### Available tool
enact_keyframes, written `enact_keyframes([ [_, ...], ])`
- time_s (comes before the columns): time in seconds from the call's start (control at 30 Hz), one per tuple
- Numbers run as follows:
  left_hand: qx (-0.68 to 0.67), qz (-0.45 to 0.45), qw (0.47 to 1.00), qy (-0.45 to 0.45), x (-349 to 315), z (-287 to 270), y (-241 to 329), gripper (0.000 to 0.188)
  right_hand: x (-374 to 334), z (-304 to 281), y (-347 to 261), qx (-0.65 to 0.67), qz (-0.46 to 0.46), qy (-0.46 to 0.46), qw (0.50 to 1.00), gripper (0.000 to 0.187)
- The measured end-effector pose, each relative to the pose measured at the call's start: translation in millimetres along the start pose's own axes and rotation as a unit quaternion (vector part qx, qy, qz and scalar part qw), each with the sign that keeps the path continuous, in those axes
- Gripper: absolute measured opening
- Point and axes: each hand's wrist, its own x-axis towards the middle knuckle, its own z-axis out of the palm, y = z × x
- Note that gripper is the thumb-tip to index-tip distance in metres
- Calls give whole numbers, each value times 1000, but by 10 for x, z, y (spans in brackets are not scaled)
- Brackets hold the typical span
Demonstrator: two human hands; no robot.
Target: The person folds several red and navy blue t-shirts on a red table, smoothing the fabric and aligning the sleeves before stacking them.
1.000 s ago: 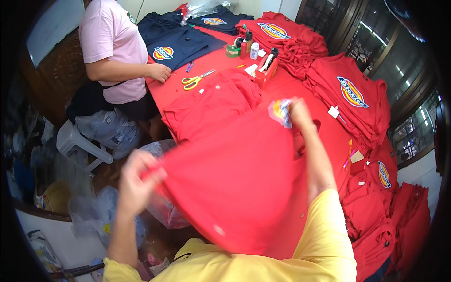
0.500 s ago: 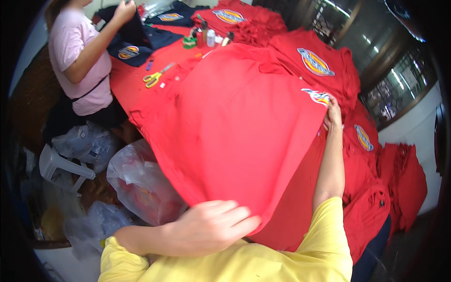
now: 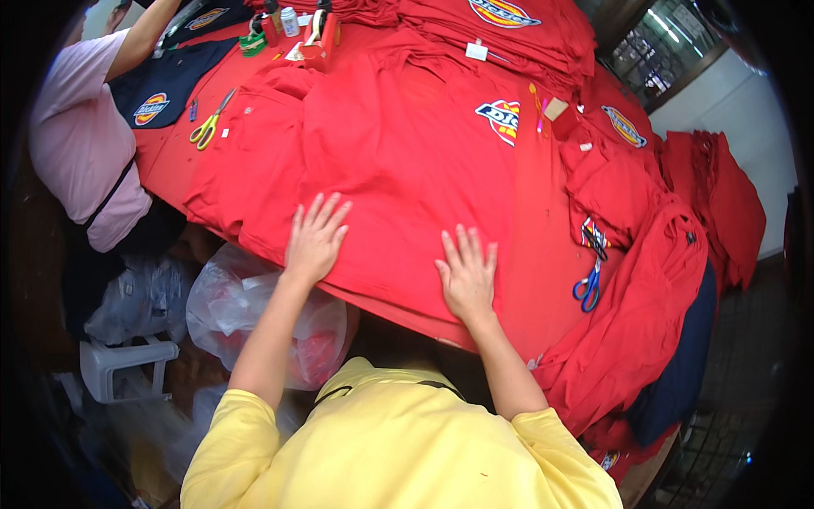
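A red T-shirt (image 3: 381,161) lies spread on the red-topped table (image 3: 543,280), partly wrinkled at its left and far sides. Half of a printed oval logo (image 3: 500,120) shows at its right edge, where the cloth is folded over. My left hand (image 3: 314,240) rests flat on the shirt near its close edge, fingers spread. Also flat on the cloth, further right, is my right hand (image 3: 468,276), its fingers a little apart. Neither hand grips anything.
Yellow-handled scissors (image 3: 212,123) lie left of the shirt, blue-handled scissors (image 3: 588,284) right. A tape dispenser (image 3: 320,38) stands beyond. Stacked red shirts (image 3: 517,51) fill the far right. A person in pink (image 3: 85,144) stands left. Plastic bags (image 3: 254,314) and a white stool (image 3: 127,369) are below the table.
The shirt, held up and stretched between my hands, has come down flat on the table. My right hand has let go of the logo edge; both hands now lie on the cloth.
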Motion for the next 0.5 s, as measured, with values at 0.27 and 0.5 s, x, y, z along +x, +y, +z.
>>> enact_keyframes([
  [0.27,-13,-14,1000,-12,-516,-104,-85,50,-649,-57,160,4,131,0,991,57],
  [0.5,-207,23,975,-73,-425,-170,286,50,-568,-260,94,94,146,62,983,26],
])
